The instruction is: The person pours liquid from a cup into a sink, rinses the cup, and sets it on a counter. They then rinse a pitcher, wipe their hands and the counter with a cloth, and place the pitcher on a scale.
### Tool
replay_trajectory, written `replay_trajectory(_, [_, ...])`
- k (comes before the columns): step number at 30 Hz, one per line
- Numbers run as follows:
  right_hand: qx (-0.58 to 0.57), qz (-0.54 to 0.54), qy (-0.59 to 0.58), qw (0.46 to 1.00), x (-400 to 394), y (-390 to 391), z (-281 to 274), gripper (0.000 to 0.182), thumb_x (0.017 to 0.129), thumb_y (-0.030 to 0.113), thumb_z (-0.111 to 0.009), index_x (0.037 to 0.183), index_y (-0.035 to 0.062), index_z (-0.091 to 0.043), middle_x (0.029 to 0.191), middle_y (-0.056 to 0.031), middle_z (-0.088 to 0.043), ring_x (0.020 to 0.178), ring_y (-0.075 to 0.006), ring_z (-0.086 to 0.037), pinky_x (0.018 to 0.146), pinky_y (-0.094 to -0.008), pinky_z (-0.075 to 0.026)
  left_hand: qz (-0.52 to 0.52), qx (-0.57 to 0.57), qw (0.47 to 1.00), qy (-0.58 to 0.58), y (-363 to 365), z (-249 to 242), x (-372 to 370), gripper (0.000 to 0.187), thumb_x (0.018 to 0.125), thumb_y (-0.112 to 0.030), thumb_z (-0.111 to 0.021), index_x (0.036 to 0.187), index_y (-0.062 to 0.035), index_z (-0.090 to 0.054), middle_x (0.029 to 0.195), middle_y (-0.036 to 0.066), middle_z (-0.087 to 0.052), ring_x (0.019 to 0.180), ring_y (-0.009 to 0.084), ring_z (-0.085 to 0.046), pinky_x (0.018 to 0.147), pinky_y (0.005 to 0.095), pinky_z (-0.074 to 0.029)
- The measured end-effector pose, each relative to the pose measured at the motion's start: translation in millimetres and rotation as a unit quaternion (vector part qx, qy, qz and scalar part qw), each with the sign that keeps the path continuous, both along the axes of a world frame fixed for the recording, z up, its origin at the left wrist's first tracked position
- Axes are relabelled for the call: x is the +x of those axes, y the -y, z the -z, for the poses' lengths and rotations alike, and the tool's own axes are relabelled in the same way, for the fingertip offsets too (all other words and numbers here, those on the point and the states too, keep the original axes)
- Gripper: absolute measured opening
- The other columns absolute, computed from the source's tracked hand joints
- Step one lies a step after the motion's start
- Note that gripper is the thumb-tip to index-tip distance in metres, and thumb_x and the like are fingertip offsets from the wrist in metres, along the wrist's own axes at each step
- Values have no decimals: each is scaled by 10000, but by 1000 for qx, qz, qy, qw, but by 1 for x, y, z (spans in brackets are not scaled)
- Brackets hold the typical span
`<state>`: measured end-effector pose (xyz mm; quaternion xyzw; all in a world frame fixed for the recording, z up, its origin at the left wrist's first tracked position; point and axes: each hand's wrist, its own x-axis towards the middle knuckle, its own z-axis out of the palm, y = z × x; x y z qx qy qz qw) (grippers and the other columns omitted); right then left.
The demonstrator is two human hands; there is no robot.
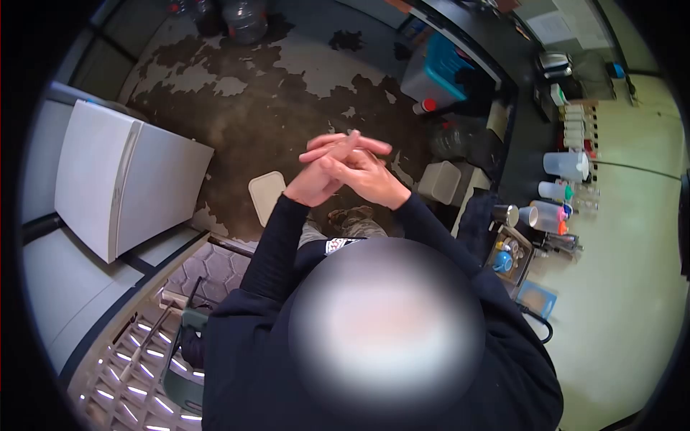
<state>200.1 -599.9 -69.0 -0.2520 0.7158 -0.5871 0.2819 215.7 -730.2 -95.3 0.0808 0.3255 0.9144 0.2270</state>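
My left hand (316, 182) and my right hand (375, 181) meet in front of my body, palms against each other. Their fingers are stretched out and cross over one another, slightly blurred at the tips. No object shows in either hand, though the space between the palms is hidden. Dark long sleeves cover both arms down to the wrists. Below the hands, my camouflage-patterned trousers and shoes (352, 219) are partly visible. A pale flat panel (267, 195) lies low beside my left wrist, and a whitish container (439, 181) stands to the right of my right hand.
A white fridge-like cabinet (133, 179) stands at left. Along the right runs a dark counter (528, 144) with a clear jug (564, 166), cups, bottles and a sink (521, 251) holding dishes. A turquoise-rimmed bin (438, 72) and large bottles (244, 20) stand farther off on the patchy floor (237, 108).
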Motion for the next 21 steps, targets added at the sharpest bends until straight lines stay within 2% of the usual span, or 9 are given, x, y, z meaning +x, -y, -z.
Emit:
replay_trajectory(1, [22, -14, 4, 1000, -5, 18, 8, 489, 1057, 374, -439, 1197, -33, -671, 1279, -169, -619, 1157, -268, -629, 1014, -403, -481, 8, -42, 998, 34, 15, 15, -1, 584, 1081, -523, -364, 1306, -43, -607, 1337, 125, -614, 1156, 252, -628, 968, 426, -525])
replay_trajectory(2, [22, -12, 0, 1000, -14, 33, 12, 489, 1057, 374, -439, 1197, -33, -671, 1279, -169, -619, 1157, -268, -629, 1014, -403, -481, 23, -84, 994, 65, 27, 27, -4, 586, 1079, -532, -361, 1225, -41, -645, 1206, 103, -692, 1016, 245, -694, 889, 412, -571])
replay_trajectory(4, [251, -42, 190, 948, -34, 50, 14, 565, 1061, 408, -386, 1084, -95, -643, 989, -188, -700, 722, -260, -713, 663, -374, -589, 25, -195, 975, 101, 41, 46, -10, 538, 1078, -504, -386, 1248, -56, -629, 1180, 103, -696, 993, 266, -706, 848, 413, -580])
replay_trajectory(5, [229, -21, 107, 967, -32, 52, 26, 618, 1059, 441, -340, 1070, -129, -579, 818, -204, -694, 461, -267, -640, 452, -363, -543, 20, -306, 942, 138, 43, 59, -14, 493, 1076, -477, -412, 1271, -71, -613, 1155, 102, -699, 971, 287, -717, 806, 414, -589])
replay_trajectory(7, [225, -43, -169, 959, -42, 37, 89, 573, 1050, 429, -408, 1194, -109, -543, 873, -217, -709, 520, -269, -678, 532, -364, -590, -119, -589, 780, -177, 44, 97, -16, 434, 1075, -409, -450, 1293, -59, -585, 1163, 173, -690, 1008, 363, -705, 824, 453, -574])
replay_trajectory(9, [245, 20, -50, 968, -63, 16, 67, 526, 1040, 420, -466, 1225, -66, -549, 906, -196, -702, 639, -242, -697, 579, -361, -603, -163, -663, 712, -164, 40, 90, -24, 397, 1061, -342, -508, 1314, -41, -563, 1175, 210, -679, 1037, 418, -677, 851, 473, -551])
replay_trajectory(13, [111, 257, 269, 922, -114, -72, 128, 467, 1005, 383, -610, 1297, 22, -568, 1100, -117, -681, 937, -208, -705, 763, -354, -620, -182, -589, 782, -91, 20, 91, -70, 346, 1023, -232, -609, 1276, 4, -605, 1150, 207, -703, 1026, 322, -712, 905, 401, -544])
replay_trajectory(15, [-79, 409, 341, 843, -129, -153, 167, 396, 1011, 350, -600, 1231, 21, -584, 1012, -98, -675, 847, -215, -700, 707, -376, -621, -166, -571, 801, -68, 1, 84, -85, 330, 1024, -212, -615, 1259, 21, -619, 1133, 193, -716, 1041, 258, -715, 914, 359, -543])
replay_trajectory(21, [-85, 803, 191, 557, -167, -389, 277, 149, 1017, 239, -560, 991, 95, -588, 818, -55, -631, 742, -164, -664, 563, -326, -579, -38, -607, 791, -61, -40, 95, -157, 322, 1040, -224, -602, 1267, 2, -626, 1136, 145, -717, 1047, 217, -705, 921, 330, -543])
